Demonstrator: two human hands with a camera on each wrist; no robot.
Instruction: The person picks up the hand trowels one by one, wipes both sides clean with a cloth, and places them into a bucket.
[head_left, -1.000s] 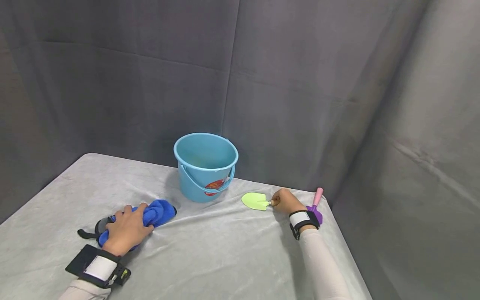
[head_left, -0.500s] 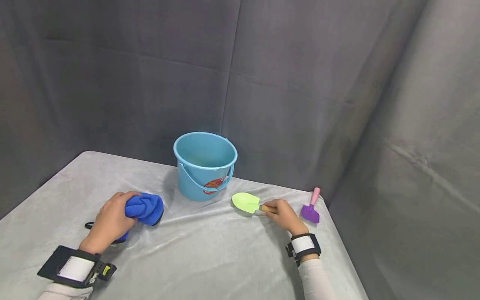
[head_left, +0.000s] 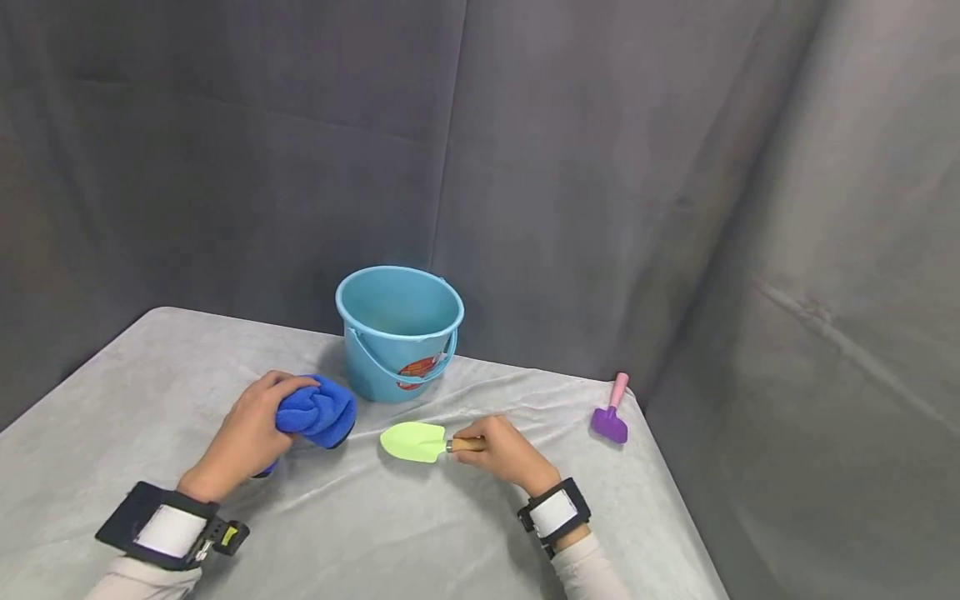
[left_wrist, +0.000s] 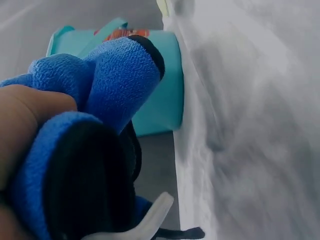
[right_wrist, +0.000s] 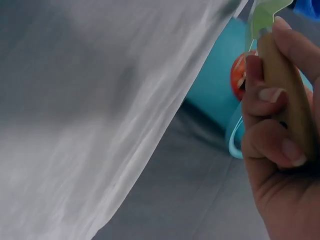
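Note:
My left hand point(head_left: 251, 429) grips a bunched blue terry cloth point(head_left: 318, 412) with black edging, held left of the light blue bucket point(head_left: 397, 367). In the left wrist view the cloth point(left_wrist: 117, 80) bulges past the fingers, with a dark fold and a pale strap point(left_wrist: 155, 215) below. A hand trowel point(head_left: 414, 442) with a lime green blade and wooden handle points left in front of the bucket. Its handle is in the grip of my right hand point(head_left: 506, 454); in the right wrist view, fingers curl round the wooden handle point(right_wrist: 285, 85) and the thumb lies along it.
A small purple shovel point(head_left: 609, 425) with a pink handle lies near the right edge of the table. Pale, wrinkled cloth covers the table point(head_left: 360, 533). Grey curtains point(head_left: 562, 192) hang behind and to the right. The bucket's handle hangs down in front.
My left hand has lifted the blue cloth and carried it slightly right. My right hand has brought the trowel left and nearer, away from the purple shovel.

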